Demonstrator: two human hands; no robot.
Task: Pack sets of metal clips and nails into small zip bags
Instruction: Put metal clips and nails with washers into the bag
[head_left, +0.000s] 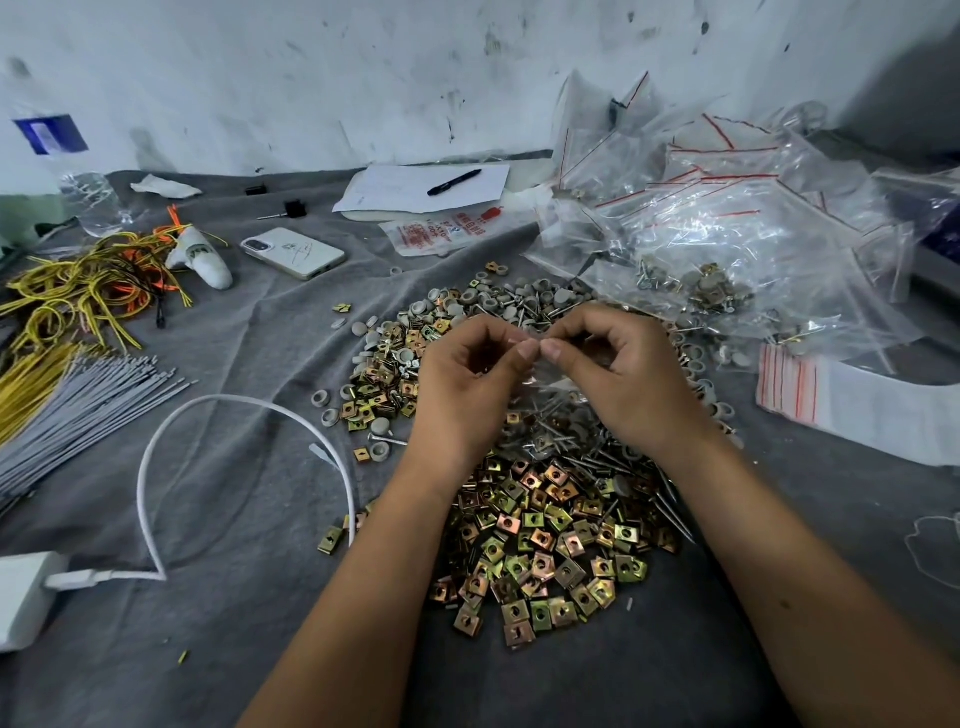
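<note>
Bag: a small clear zip bag (540, 371) hangs between both hands above the heap, held at its top edge; I take it the mouth is being opened or sealed, and I cannot tell which.
Left hand (467, 374): fingers curled, thumb and forefinger pinching the bag's top edge at its left.
Right hand (618, 374): fingers curled the same way, thumb and forefinger pinching the top edge just beside the left hand's pinch; the fingertips almost touch.
Contents: too clear and blurred to say what the bag holds.
Clips (540, 545): a heap of square brass-coloured clips on the grey cloth (234, 467), right under the wrists, probably for a short reach.
Nails (571, 441): a heap just beyond the clips, below the bag, mixed with grey caps (467, 299).
Spare bags (841, 395): a flat stack to the right, near the right hand.
Packed bags (727, 234): a loose pile far right, well apart from the heap, likely the finished sets.
Other: phone (293, 252), pen (454, 182) on paper, cable (249, 441) to the left.
</note>
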